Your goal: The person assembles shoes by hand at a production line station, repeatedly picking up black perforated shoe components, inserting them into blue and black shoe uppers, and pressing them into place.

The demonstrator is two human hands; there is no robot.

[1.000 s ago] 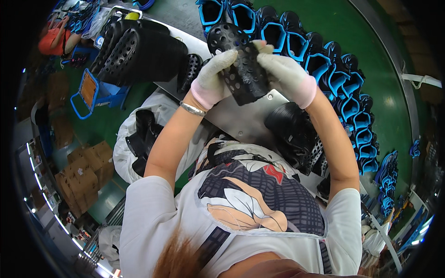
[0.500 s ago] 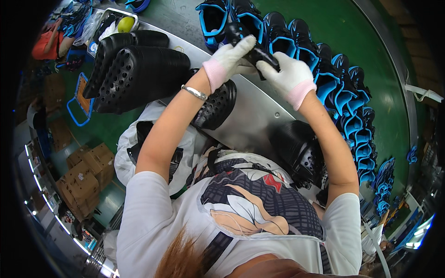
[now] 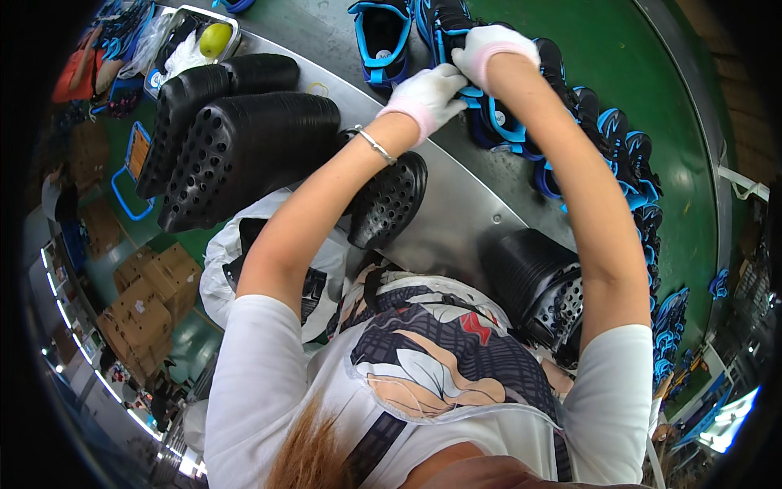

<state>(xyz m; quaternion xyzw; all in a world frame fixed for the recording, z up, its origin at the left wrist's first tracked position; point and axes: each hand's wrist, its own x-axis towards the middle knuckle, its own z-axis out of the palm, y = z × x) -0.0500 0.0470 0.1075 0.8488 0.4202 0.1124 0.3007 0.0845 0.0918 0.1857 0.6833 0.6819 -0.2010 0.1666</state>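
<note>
Both my hands wear white gloves and are stretched out to a blue and black shoe (image 3: pixel 498 122) in a row of like shoes on the green belt (image 3: pixel 652 90). My left hand (image 3: pixel 425 98) pinches the shoe's near edge. My right hand (image 3: pixel 491 47) is closed over its top from the far side. The black perforated sole piece I held earlier is hidden under my hands. Another blue shoe (image 3: pixel 381 37) stands just left of them.
Long stacks of black perforated sole pieces (image 3: pixel 244 138) lie on the metal table (image 3: pixel 464 220) at the left, one loose piece (image 3: pixel 389 198) under my left forearm, another stack (image 3: pixel 542 285) by my right elbow. A tray with a yellow-green fruit (image 3: pixel 213 38), cardboard boxes (image 3: pixel 147 301) and a white bag (image 3: pixel 218 273) are at the left.
My hands carried the black perforated piece from in front of my chest out over the belt, then down onto the blue and black shoe. The piece is no longer visible.
</note>
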